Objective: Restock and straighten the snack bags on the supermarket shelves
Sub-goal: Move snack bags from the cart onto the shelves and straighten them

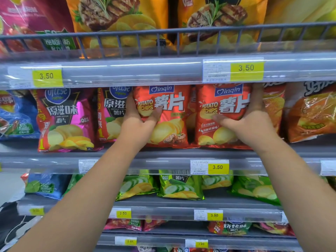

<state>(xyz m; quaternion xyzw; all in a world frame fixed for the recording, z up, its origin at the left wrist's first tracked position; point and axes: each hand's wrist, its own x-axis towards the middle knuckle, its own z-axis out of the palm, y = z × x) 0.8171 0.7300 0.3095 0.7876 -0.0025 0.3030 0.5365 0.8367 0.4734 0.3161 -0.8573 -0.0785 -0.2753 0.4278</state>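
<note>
The left bag (pixel 171 124) and right bag (pixel 227 104) stand upright, side by side, on the shelf (pixel 163 154) straight ahead. My left hand (pixel 140 122) grips the left one's outer edge, and my right hand (pixel 251 119) the right one's, seemingly likewise.

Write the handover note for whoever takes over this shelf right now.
Left hand grips the left red bag at its left edge; right hand grips the right red bag at its right edge.
Done: both bags stand upright, side by side, at the front of the middle shelf.
Left: release them, then probably straighten the slumped orange bags on the right and the leaning green bags below.
</note>
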